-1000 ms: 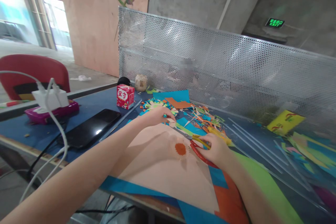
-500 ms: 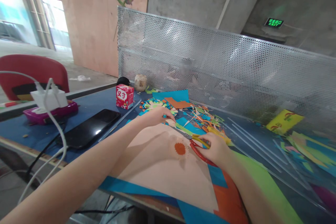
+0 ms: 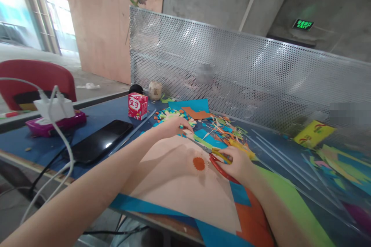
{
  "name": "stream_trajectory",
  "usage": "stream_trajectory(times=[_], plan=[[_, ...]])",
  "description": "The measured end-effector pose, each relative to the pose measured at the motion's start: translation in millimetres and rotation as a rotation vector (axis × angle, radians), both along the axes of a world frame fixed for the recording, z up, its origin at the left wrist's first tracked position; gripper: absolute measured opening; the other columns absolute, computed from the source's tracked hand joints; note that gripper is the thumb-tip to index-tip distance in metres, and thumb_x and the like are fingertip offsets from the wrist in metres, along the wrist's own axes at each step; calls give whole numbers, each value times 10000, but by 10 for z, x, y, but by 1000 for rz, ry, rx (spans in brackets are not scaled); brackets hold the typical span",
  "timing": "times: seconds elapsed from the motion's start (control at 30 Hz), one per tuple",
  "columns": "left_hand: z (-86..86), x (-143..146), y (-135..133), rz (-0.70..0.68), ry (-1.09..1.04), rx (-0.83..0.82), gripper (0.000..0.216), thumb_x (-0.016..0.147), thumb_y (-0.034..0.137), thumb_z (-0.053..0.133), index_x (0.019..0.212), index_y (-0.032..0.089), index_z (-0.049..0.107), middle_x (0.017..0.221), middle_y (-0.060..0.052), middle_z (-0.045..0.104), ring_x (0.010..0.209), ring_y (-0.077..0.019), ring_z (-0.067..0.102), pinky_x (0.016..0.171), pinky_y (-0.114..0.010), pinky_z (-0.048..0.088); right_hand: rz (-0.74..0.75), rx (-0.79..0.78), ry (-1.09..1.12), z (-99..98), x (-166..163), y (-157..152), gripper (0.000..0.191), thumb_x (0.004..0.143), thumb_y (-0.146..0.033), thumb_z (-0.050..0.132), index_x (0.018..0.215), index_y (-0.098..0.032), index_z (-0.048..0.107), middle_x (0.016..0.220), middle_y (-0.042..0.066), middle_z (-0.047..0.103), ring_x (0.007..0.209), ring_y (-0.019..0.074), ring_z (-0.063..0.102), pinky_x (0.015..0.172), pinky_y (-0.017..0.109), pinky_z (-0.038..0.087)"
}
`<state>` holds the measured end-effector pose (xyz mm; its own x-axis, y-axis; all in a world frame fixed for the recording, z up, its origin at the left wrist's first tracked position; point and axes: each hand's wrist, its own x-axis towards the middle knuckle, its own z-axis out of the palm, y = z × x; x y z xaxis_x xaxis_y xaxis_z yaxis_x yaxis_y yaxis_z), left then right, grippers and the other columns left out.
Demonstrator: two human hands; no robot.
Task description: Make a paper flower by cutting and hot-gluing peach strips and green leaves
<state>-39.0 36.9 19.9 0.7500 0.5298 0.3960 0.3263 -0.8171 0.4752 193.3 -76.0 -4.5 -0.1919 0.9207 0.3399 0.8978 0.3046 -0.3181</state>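
Note:
My right hand grips a pair of scissors with red and yellow handles. Their blades point away to the left, towards the fingertips of my left hand. That hand is closed in a pinch on a small piece of paper, mostly hidden by the fingers and blade tips. Below the scissors, an orange paper disc with a jagged edge lies on a large pale peach sheet. Behind my left hand sits a fringed paper flower in blue, orange and pale green.
Paper scraps pile up beyond the scissors. At left are a black phone, a red box and a purple power strip with cables. Clear rods and a yellow packet lie right. A perforated metal screen borders the back.
The pale piece at my left fingertips shows less than before, and the fingers have shifted slightly around it. My right hand and the scissors stay almost in place.

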Motion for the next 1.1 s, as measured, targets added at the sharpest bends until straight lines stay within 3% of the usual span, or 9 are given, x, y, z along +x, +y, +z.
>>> stream_trajectory(times=[0.4,0.63,1.1], plan=[[-112,-15,132,110,-73,32,198,754,274,527,835,190,688,822,-29,682,733,-127,588,629,-187,410,43,14,-65,43,1,-14,255,741,-381,505,754,-206,691,663,38,601,609,161,545,529,254,386],[-90,-14,104,106,-47,15,189,749,256,532,825,178,686,824,-34,688,733,-125,591,605,-178,403,-35,34,-9,-23,27,15,259,673,-409,557,754,-192,673,756,54,627,663,173,576,581,268,438],[-42,-8,67,109,-124,-13,167,749,232,541,803,169,686,798,-20,686,698,-104,588,581,-158,408,-35,17,3,-22,25,8,281,693,-432,532,762,-189,654,792,68,635,717,198,590,621,288,452]])
